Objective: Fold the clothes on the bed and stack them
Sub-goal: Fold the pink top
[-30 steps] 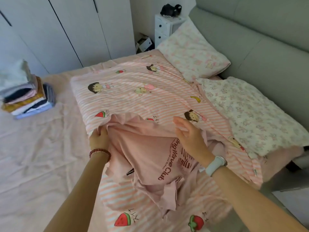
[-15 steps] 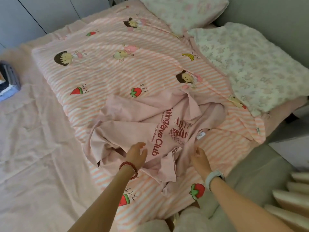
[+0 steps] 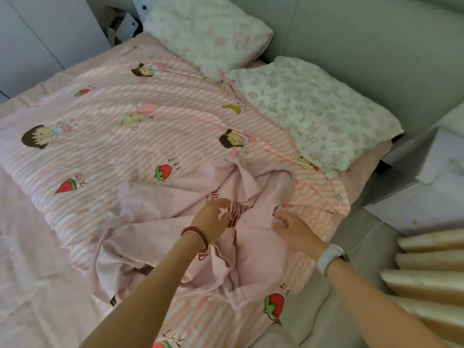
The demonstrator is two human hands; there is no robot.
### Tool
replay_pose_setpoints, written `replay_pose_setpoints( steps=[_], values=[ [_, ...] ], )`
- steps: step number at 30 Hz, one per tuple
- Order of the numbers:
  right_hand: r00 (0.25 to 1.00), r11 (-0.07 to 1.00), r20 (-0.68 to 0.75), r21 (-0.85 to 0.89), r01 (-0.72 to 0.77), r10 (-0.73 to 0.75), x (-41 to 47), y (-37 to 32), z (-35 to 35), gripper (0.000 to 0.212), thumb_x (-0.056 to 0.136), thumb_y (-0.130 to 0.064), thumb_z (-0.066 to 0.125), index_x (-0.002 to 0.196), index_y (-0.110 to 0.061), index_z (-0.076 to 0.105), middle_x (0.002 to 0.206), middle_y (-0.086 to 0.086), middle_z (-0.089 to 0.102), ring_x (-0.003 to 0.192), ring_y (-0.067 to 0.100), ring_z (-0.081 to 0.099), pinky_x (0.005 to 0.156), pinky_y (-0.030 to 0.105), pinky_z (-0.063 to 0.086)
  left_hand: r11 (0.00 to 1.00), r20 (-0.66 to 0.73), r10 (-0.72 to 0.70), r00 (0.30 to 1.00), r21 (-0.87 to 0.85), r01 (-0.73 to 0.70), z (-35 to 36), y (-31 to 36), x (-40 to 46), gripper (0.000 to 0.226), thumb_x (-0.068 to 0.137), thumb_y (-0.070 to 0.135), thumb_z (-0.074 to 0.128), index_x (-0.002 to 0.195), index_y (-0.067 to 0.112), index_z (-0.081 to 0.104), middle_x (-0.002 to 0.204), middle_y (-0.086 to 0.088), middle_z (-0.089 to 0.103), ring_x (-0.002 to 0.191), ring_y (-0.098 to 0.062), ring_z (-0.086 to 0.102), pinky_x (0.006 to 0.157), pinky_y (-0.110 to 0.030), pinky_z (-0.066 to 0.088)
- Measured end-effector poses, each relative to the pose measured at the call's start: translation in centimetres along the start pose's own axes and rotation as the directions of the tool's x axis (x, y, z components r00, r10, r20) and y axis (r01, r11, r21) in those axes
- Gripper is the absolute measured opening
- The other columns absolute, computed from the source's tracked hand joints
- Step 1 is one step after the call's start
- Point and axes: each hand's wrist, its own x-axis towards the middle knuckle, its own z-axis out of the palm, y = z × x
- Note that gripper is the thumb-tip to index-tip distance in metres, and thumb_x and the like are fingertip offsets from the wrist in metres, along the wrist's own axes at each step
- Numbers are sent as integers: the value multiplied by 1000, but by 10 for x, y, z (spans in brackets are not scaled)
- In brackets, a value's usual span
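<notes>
Both hands are down on the pink T-shirt (image 3: 160, 222), which lies crumpled across the striped cartoon quilt (image 3: 100, 151) at about six o'clock of the bed. Left hand (image 3: 213, 218), red bead bracelet (image 3: 194, 234) on the wrist, sits over the dark red print with fingers loosely curved; whether it pinches a fold or just rests there, I cannot tell, since the view is soft with motion. Right hand (image 3: 293, 228), white watch (image 3: 330, 256) at the wrist, reaches toward one o'clock with fingertips at the small neck label (image 3: 277, 209); it seems to pinch the cloth just beside it, though that is a judgement.

Out from the hands, the shirt bunches in deep ridges, one side trailing toward eight o'clock where a small dark tag (image 3: 113, 301) shows at the hem. Printed strawberries, a banana and cartoon children dot the quilt. Two floral pillows (image 3: 313, 114) lie at twelve to two o'clock against the grey headboard (image 3: 364, 46). Plain pink sheet (image 3: 30, 247) spreads at nine o'clock.

My read: the shirt is being sorted out for flattening, with no fold made yet. The risk is plain. Pink cloth on a pink quilt makes edges hard to find, so a hand could catch the quilt along with the shirt and drag it. Pulling at the neck while the body is twisted would lock the creases in, and a fold laid on that comes out lopsided.
</notes>
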Motion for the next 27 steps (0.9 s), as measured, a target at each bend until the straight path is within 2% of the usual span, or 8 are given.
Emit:
replay_pose_setpoints(
  steps=[4, 7, 11, 14, 19, 22, 25, 27],
  values=[
    [987, 987, 153, -159, -21, 45, -20, -6, -33, 14, 88, -8, 45, 74, -7, 47, 70, 6, 43, 65, 19, 46, 62, 31, 43, 983, 128, 167, 978, 59, -175, 9, 43, 12, 39, 94, 17, 48, 133, 15, 46, 133, -4, 49, 117, -18, 51, 95, -18, 33],
    [995, 983, 54, 158, -92, 84, -40, 1, -35, 24, 89, 3, 43, 77, -10, 60, 68, 9, 52, 57, 17, 51, 54, 25, 47, 985, 251, 172, 953, -17, -173, 36, 56, 2, 42, 92, 19, 55, 133, 17, 45, 129, -7, 51, 103, -16, 53, 90, -21, 40],
    [997, 917, -51, 397, -39, 64, -53, 7, -37, 24, 90, 1, 48, 104, -8, 66, 82, 8, 60, 67, 13, 52, 56, 17, 42, 970, 382, 105, 918, -243, -10, 73, 51, -36, 87, 79, 27, 73, 146, 17, 18, 141, 1, 34, 125, -11, 36, 101, -22, 33],
    [999, 911, -14, 411, 33, -30, -53, -2, -34, 24, 92, -3, 50, 108, -12, 65, 83, -9, 60, 73, -1, 54, 57, 7, 40, 984, 160, 40, 986, -178, -11, 94, 55, -57, 100, 74, 34, 75, 147, 15, 9, 134, 11, 28, 126, -7, 30, 105, -23, 29],
    [975, 873, -195, 451, 185, -106, -42, -20, -30, 23, 91, 1, 49, 104, -12, 64, 78, -18, 67, 66, -11, 57, 62, 8, 39, 891, -265, -107, 958, -454, -26, 67, 42, -36, 24, 90, -1, 48, 112, 6, 46, 91, 2, 53, 92, -22, 54, 70, -17, 38],
    [949, 948, -261, 214, 234, -176, -29, -19, -28, 31, 93, -3, 45, 120, -17, 54, 111, -2, 62, 91, 3, 56, 74, 18, 40, 879, -288, -80, 954, -472, -69, 21, 30, -34, 19, 90, 8, 53, 107, 13, 44, 94, 8, 54, 86, -7, 52, 69, -4, 38],
    [947, 946, -88, -124, 299, -310, -7, -23, -10, 45, 87, -19, 53, 129, -3, 48, 129, 13, 50, 116, 25, 49, 85, 26, 39, 886, -327, -46, 944, -449, -113, -25, 25, -39, 9, 93, 6, 51, 101, 11, 50, 85, 9, 55, 76, 1, 51, 66, -6, 40],
    [950, 896, 25, -326, 303, -312, 14, -28, 10, 72, 80, -45, 57, 142, -17, 34, 141, 7, 40, 127, 26, 42, 97, 36, 40, 885, -357, -41, 933, -447, -132, -54, 23, -45, 8, 95, 11, 50, 91, 14, 56, 80, 6, 57, 72, -3, 52, 67, -11, 41]
  ],
)
